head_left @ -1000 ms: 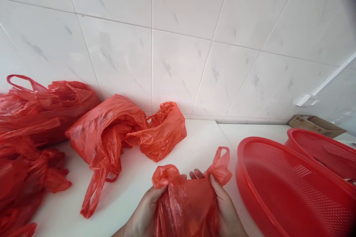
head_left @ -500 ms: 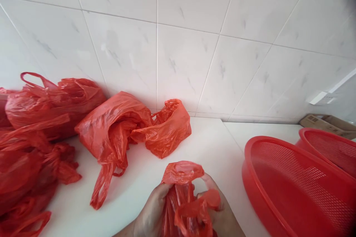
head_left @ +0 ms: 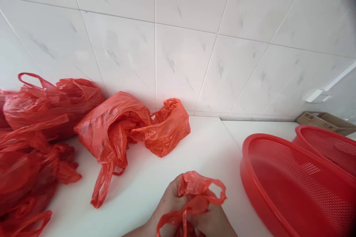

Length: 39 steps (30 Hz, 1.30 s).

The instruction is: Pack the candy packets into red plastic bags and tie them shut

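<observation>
Low in the middle, both hands are closed around the upper part of a red plastic bag (head_left: pixel 194 204). My left hand (head_left: pixel 171 200) wraps its gathered side, and my right hand (head_left: pixel 215 218) is pressed against it from the other side. One handle loop sticks out above the right hand; another droops in front, toward me. Most of the bag's body is below the bottom edge of the view. Just beyond lie two crumpled red plastic bags, one larger (head_left: pixel 111 118) and one smaller (head_left: pixel 167 133), on the white table (head_left: pixel 144 181).
Several more red plastic bags are heaped at the left (head_left: pixel 50 114). On the right stand a large red mesh basket (head_left: pixel 278 181) and a second red basket (head_left: pixel 328 140) behind it. A cardboard box (head_left: pixel 319 120) sits at the back right, near the tiled wall (head_left: pixel 183 63).
My hands have come closer together around the bag's neck. The bag's top has narrowed and shifted right, and its handle loops have changed position.
</observation>
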Available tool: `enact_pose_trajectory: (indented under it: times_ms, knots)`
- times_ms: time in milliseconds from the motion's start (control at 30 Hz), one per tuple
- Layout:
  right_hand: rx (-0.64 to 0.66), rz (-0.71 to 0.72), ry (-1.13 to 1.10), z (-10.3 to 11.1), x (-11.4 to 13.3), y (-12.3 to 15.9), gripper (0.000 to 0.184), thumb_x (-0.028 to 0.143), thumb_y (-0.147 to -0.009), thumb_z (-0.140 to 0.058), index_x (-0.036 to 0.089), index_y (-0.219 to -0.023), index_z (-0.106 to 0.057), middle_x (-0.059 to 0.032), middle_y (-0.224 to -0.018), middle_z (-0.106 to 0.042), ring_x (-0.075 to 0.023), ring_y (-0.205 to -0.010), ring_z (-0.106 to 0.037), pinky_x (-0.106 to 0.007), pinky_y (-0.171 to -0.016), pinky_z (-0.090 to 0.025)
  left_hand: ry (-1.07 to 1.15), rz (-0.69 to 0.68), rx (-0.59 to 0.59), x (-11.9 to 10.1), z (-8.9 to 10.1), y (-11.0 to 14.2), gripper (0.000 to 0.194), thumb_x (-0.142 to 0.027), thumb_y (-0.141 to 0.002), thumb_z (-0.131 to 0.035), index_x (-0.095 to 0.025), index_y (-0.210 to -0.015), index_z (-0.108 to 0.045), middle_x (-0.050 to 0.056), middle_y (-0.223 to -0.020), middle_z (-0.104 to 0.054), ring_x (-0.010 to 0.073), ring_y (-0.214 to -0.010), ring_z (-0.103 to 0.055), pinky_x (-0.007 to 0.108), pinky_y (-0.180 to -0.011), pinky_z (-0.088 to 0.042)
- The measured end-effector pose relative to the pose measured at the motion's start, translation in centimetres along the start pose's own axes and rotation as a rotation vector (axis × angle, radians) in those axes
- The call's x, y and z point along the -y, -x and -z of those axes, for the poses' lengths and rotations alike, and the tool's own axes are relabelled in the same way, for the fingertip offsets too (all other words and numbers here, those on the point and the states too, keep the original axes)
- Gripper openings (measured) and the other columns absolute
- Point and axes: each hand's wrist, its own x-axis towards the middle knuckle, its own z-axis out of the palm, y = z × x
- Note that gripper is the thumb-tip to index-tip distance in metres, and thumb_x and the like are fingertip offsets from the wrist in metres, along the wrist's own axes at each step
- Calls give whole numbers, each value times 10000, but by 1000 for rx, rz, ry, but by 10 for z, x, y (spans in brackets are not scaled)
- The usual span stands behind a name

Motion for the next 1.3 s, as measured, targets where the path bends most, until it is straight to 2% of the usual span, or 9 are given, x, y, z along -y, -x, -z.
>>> enact_pose_trajectory:
  times_ms: [200,367,500,633,767,900,1000,1167,1300]
  knots:
    - [110,-40,-23,11,5,-8,495,534,-743,-612,195,-424,-442,38,-354,-395,-99,-394,-431,-248,-473,-354,-249,56,67,5,10,3,289,-373,-794,-640,-212,-980,-490,-9,-559,-626,135,-509,-547,238,-519,-396]
    - [-52,71,-49,5,12,-7,315,493,-683,-704,200,-679,-588,42,-529,-517,-110,-494,-462,-230,-483,-355,-279,-111,174,7,13,5,811,-397,-649,-781,-249,-1330,-365,66,-969,-638,202,-811,-600,297,-735,-431]
    - [-115,131,137,1,12,-1,266,451,-738,-662,218,-859,-624,6,-705,-609,-132,-559,-506,-250,-527,-396,-240,-35,28,8,11,5,491,-562,-838,-502,-188,-1146,-579,49,-799,-648,155,-640,-548,262,-613,-397]
    - [82,108,-38,10,10,0,534,541,-682,-683,241,-1113,-584,25,-624,-558,-152,-577,-506,-288,-615,-425,-254,27,-106,5,11,2,502,-570,-873,-423,-134,-827,-667,12,-528,-564,134,-520,-484,240,-526,-335]
    - [63,31,-218,22,8,0,583,687,-776,-471,224,-1083,-649,-24,-658,-588,-185,-655,-547,-330,-684,-436,-85,29,-122,1,8,0,332,-443,-880,-505,-145,-855,-649,12,-575,-592,126,-550,-519,225,-548,-362]
    - [72,83,-42,23,8,-2,337,480,-735,-675,200,-921,-701,-37,-773,-646,-161,-689,-568,-296,-687,-432,100,65,-137,0,7,1,154,-293,-816,-611,-161,-896,-609,21,-690,-637,152,-642,-594,253,-630,-432]
    - [17,98,-6,16,9,-4,396,354,-673,-739,230,-1031,-622,-23,-855,-650,-170,-716,-585,-300,-681,-455,141,25,-160,1,9,3,181,-325,-833,-582,-148,-869,-604,62,-796,-659,187,-710,-622,292,-673,-461]
    - [-101,65,158,11,13,-6,429,200,-696,-660,257,-1099,-523,20,-786,-607,-165,-679,-568,-278,-631,-452,-113,-123,-27,1,9,4,164,-165,-753,-650,-177,-891,-561,31,-813,-636,188,-762,-607,288,-703,-449]
    - [-60,67,264,14,16,-7,136,171,-721,-584,199,-854,-587,13,-738,-587,-155,-687,-534,-254,-620,-421,-341,-182,-160,2,11,3,124,-68,-736,-559,-178,-770,-512,-30,-689,-539,105,-623,-487,216,-582,-372]
